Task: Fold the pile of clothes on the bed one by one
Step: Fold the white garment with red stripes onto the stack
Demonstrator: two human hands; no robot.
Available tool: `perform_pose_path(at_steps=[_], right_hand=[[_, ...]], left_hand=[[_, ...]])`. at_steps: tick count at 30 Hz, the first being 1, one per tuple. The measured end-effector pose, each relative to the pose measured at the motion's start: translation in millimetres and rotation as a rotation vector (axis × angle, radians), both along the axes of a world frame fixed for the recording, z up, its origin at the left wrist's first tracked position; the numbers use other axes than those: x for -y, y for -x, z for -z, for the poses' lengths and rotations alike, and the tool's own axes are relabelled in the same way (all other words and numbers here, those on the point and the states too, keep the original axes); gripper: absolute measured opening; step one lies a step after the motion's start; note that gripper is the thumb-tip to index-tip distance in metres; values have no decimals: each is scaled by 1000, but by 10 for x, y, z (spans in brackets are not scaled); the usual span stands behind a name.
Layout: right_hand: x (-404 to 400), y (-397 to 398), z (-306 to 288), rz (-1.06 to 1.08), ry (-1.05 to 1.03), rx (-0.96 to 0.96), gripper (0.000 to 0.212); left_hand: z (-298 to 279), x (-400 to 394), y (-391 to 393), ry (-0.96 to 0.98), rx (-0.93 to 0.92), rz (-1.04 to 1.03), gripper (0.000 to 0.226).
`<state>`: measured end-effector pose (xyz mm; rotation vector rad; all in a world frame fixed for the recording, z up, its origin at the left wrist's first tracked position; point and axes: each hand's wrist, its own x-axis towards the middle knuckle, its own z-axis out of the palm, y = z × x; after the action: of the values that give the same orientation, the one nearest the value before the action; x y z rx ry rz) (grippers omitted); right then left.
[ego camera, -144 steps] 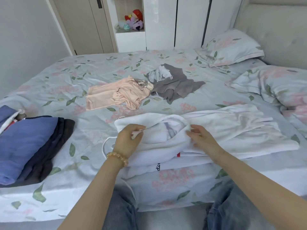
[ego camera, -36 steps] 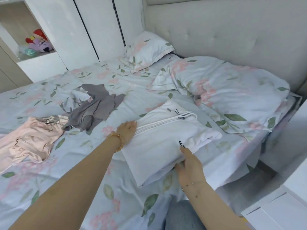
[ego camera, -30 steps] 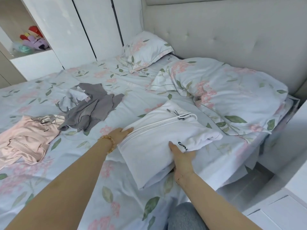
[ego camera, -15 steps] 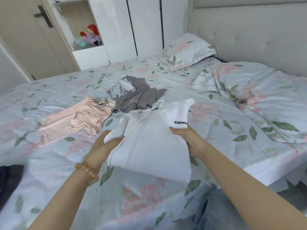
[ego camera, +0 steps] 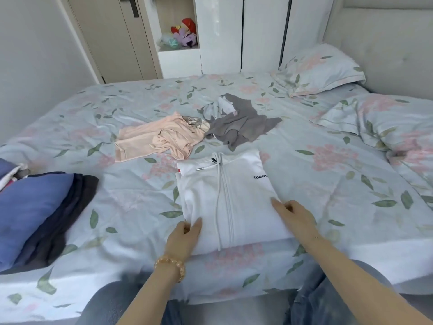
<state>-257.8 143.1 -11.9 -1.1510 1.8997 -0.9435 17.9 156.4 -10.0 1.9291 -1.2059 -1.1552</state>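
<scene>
A: Status, left to right?

B: Folded stack [ego camera: 35, 214] at the bed [ego camera: 131, 202] edge. White hoodie [ego camera: 225, 195], folded, lies at the near edge. Left hand [ego camera: 184, 238] rests on its left side, right hand [ego camera: 294, 215] on its right side; both sets of fingers spread, gripping nothing.

A: Failure modes?

B: A one-sided lift probably opens the fold; the drawcord [ego camera: 219, 207] may snag. Pink garment [ego camera: 159, 139] and grey garment [ego camera: 241, 124] lie unfolded beyond.
</scene>
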Motion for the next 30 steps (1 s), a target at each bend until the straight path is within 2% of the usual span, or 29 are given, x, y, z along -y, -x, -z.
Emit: perform_pose_path(at_steps=[5, 9, 11, 14, 17, 19, 21, 23, 24, 27, 30], right_hand=[[-65, -15, 67, -44, 81, 48, 44], [-98, 51, 53, -27, 106, 62, 43], [-63, 82, 52, -42, 48, 64, 43], [69, 164, 20, -99, -95, 145, 41], [262, 199, -110, -144, -175, 382, 27], [427, 171, -185, -187, -214, 428, 36], [596, 103, -219, -215, -245, 464, 47], [737, 20, -194, -258, -263, 527, 48], [793, -22, -165, -280, -265, 550, 48], [904, -136, -65, -302, -251, 600, 50], [888, -191, -77, -271, -180, 621, 34]], left_hand=[[-2, -192, 57, 200, 9, -129, 38], [38, -279, -23, 219, -36, -162, 38], [72, -309, -72, 206, -112, -177, 40], [42, -218, -179, 105, -242, -174, 41], [-76, 68, -210, -34, -433, -208, 6], [-163, 296, -180, -122, -584, -206, 27], [-233, 491, -102, -145, -632, -135, 34], [-220, 666, 4, -113, -632, -100, 27], [-177, 747, 42, -69, -572, -100, 27], [-88, 885, 135, 36, -433, -77, 43], [-79, 856, 96, 81, -394, -90, 28]])
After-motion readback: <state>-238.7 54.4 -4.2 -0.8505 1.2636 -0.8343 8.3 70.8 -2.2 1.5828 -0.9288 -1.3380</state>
